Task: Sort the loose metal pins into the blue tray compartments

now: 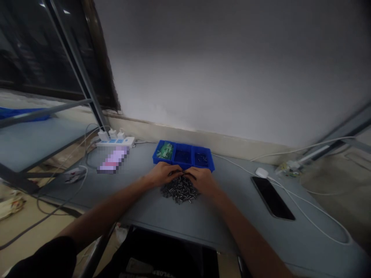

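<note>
Left hand (164,173), right hand (202,180), fingers (183,173) meeting, perhaps over metal pins (180,190)

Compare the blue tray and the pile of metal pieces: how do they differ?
The tray is bright blue, while the pile is dull silver-grey. The tray has straight walls and three compartments; the pile is a loose heap of small cylindrical pieces. The tray sits farther back on the table, and the pile lies nearer the person. Both rest on that grey table, close to the left hand and right hand.
</note>
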The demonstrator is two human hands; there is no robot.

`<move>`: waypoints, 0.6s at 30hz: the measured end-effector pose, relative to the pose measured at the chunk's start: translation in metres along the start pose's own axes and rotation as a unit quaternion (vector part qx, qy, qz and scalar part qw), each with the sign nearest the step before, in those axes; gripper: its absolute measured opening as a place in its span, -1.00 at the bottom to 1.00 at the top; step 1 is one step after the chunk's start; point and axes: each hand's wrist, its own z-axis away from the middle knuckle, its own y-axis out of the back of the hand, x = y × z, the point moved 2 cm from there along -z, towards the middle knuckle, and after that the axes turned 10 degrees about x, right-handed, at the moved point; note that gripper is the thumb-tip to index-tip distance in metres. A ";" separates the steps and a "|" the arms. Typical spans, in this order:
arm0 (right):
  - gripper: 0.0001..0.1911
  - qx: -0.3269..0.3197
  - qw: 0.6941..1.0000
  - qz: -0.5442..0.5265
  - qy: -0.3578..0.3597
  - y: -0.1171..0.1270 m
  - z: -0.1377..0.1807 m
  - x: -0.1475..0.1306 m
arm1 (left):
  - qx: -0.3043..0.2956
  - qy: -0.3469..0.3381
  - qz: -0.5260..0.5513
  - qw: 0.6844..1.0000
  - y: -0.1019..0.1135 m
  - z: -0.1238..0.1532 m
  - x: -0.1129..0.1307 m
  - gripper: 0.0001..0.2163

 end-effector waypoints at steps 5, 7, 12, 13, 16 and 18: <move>-0.75 0.005 1.000 0.000 -0.005 0.001 -0.001 -0.007 | 0.009 0.006 0.014 1.000 -0.001 -0.001 0.000 -0.70; -0.74 0.029 0.999 -0.023 -0.010 0.004 -0.002 -0.011 | 0.013 0.011 0.022 1.000 0.000 -0.002 0.002 -0.69; -0.79 0.093 0.971 -0.171 -0.139 0.012 -0.007 -0.013 | 0.014 0.042 0.046 0.998 0.006 -0.003 0.008 -0.65; -0.76 0.083 0.957 -0.216 -0.173 0.011 -0.008 -0.011 | 0.012 0.040 0.048 0.998 0.006 -0.003 0.008 -0.64; -0.68 0.055 0.914 -0.332 -0.227 0.006 -0.008 -0.006 | 0.006 0.019 0.044 0.999 0.006 -0.002 0.008 -0.64; -0.65 0.054 0.902 -0.360 -0.233 0.002 -0.007 -0.004 | 0.007 0.009 0.041 0.999 0.005 -0.002 0.006 -0.65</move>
